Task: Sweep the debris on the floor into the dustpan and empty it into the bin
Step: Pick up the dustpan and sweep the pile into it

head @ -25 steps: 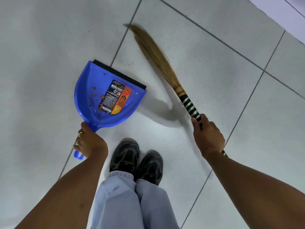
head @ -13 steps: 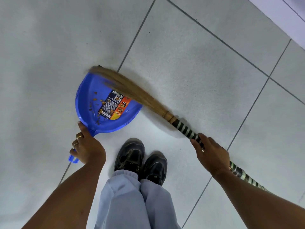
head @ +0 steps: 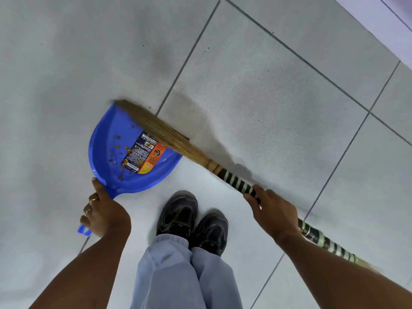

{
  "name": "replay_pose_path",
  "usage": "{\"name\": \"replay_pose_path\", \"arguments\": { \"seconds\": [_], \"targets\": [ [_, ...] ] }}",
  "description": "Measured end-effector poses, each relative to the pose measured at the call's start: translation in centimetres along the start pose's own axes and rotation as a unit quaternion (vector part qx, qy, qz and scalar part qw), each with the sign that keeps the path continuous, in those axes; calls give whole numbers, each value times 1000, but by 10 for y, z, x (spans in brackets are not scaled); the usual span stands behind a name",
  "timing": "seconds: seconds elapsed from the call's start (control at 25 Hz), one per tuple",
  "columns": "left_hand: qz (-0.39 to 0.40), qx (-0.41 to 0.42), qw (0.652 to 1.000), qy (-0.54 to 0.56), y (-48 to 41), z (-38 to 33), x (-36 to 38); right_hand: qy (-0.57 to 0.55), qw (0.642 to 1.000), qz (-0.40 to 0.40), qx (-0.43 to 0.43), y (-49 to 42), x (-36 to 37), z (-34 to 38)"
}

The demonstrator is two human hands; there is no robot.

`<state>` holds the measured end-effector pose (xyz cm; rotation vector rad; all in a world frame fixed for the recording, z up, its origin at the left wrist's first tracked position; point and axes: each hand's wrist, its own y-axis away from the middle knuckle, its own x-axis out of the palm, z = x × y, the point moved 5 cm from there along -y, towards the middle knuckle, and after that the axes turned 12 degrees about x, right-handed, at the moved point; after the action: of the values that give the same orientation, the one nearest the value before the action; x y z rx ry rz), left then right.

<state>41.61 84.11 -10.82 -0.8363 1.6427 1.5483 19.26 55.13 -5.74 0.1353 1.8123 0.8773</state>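
The pale grey tiled floor (head: 256, 85) fills the view, its dark grout lines running on a slant, with a few tiny dark specks left on the tiles beyond the pan. A lighter band (head: 379, 16) crosses the top right corner. At the bottom stand pale blue trouser legs (head: 178, 275) over two black shoes (head: 191, 221), side by side and touching, just below the pan.

The broom (head: 169, 134) lies in a long diagonal from upper left to lower right. Its straw-coloured bristles sweep across the open mouth of the blue dustpan (head: 104, 139), hiding most of the black front lip, and the tip is blurred. The handle is wound in black and pale green stripes. The right hand (head: 272, 210) is wrapped tight around that striped handle, fingers curled over it.

The dustpan sits flat on the floor, mouth pointing up and right. The left hand (head: 104, 215) is closed round its handle, thumb stretched forward to the pan's rear edge, rings on two fingers; the handle's blue end loop pokes out below the fist.

A label (head: 145, 155) lies in the pan, dark with fine print too small to read and an orange-yellow part reading "Gala" and "DUST GO SET", upside down to the camera. Small brown debris (head: 117, 150) is scattered in the pan, left of the label
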Motion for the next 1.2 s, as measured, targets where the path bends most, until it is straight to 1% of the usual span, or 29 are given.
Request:
{"name": "replay_pose_path", "arguments": {
  "seconds": [0.04,0.12,0.2,0.28,0.36,0.44,0.56,0.64,0.72,0.84,0.96,1.04,1.12,1.2],
  "targets": [
    [-5,4,1000,3,-1,-4,0,-29,999,-18,14,2,-5,-3],
    [-12,13,1000,18,-7,-17,2,-109,988,-58,87,-11,-18,-10],
    [-16,25,999,30,-17,-35,3,-168,967,-55,182,-44,-30,-9],
    [-12,32,999,30,-26,-52,4,-194,952,-33,235,-77,-39,0],
    [-6,25,999,26,-32,-61,3,-180,958,-16,223,-92,-42,12],
    [-3,18,1000,16,-35,-61,1,-131,978,-7,161,-86,-40,16],
    [-2,26,1000,2,-36,-59,-5,-45,996,4,76,-54,-30,-1],
    [6,28,1000,-1,-36,-59,-9,-11,999,16,48,-28,-22,-21],
    [16,20,1000,11,-32,-64,-18,-34,996,30,71,-2,-20,-38],
    [4,20,998,56,-10,-80,-48,-127,980,23,154,38,-29,-53],
    [-17,41,994,101,28,-116,-107,-235,944,36,229,74,-64,-53],
    [-26,59,991,120,58,-148,-153,-280,923,45,261,99,-107,-58],
    [-20,72,989,126,90,-180,-195,-290,917,57,268,122,-149,-65],
    [-5,106,986,126,122,-212,-240,-268,925,73,260,143,-192,-77]
  ]
}}
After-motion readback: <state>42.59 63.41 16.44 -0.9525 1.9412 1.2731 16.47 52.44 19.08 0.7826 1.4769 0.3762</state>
